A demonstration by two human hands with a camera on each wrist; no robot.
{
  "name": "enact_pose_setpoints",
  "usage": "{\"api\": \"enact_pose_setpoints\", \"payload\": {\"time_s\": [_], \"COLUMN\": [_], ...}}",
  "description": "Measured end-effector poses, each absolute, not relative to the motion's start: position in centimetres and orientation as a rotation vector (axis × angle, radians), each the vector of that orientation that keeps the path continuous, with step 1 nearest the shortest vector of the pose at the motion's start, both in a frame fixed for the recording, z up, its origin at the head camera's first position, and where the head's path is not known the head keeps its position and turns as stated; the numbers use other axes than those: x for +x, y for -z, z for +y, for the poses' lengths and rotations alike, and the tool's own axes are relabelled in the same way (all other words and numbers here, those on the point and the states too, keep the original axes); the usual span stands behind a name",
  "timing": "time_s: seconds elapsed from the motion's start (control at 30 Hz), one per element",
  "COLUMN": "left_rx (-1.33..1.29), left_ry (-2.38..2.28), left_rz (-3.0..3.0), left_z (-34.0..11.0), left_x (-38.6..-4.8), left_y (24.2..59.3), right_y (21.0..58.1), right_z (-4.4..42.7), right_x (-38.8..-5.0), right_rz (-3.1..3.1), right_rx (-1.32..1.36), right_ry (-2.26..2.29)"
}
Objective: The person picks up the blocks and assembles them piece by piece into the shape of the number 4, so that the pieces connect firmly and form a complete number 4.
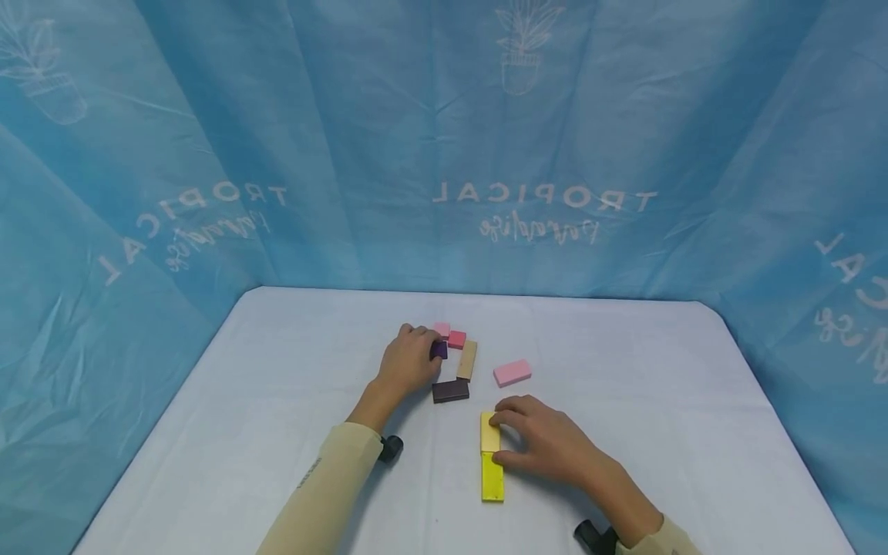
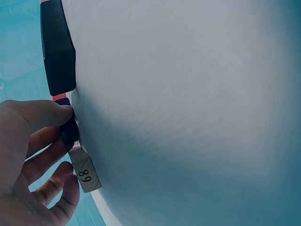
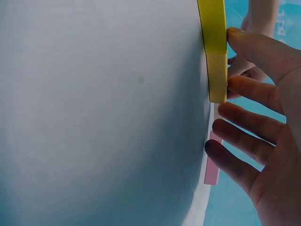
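My left hand point(image 1: 408, 361) pinches a dark blue block point(image 1: 440, 350) between thumb and fingers; in the left wrist view the thumb lies on the near side of that block point(image 2: 70, 129). My right hand point(image 1: 548, 439) has its thumb and index fingertip against the right side of two yellow blocks, the other fingers spread. The pale yellow block point(image 1: 489, 432) stands end to end with the bright yellow one point(image 1: 492, 479), farther from me. In the right wrist view the fingers are extended beside the bright yellow block point(image 3: 215, 28) and pale yellow block point(image 3: 217, 77).
Around the dark blue block lie a light pink block point(image 1: 442, 330), a red block point(image 1: 456, 339), a tan block point(image 1: 468, 360) and a dark brown block point(image 1: 451, 391). A longer pink block point(image 1: 512, 373) lies to their right. Blue curtains point(image 1: 444, 154) surround the white table point(image 1: 624, 370).
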State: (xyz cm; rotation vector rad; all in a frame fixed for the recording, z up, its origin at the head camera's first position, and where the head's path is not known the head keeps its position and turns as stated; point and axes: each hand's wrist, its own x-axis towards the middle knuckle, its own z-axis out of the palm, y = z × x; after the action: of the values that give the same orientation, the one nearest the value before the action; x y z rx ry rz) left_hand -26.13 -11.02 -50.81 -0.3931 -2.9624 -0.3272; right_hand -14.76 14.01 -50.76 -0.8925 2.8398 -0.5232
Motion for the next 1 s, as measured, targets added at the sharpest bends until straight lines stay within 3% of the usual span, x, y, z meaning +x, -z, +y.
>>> {"api": "enact_pose_setpoints", "payload": {"time_s": [1.0], "left_rx": [-0.38], "left_ry": [0.298], "left_rz": [-2.979], "left_z": [-10.99], "left_x": [-25.81], "left_y": [50.76], "right_y": [50.39], "right_z": [14.0], "right_x": [-13.8], "right_rz": [2.815], "right_rx": [-1.011], "right_ry": [0.53]}}
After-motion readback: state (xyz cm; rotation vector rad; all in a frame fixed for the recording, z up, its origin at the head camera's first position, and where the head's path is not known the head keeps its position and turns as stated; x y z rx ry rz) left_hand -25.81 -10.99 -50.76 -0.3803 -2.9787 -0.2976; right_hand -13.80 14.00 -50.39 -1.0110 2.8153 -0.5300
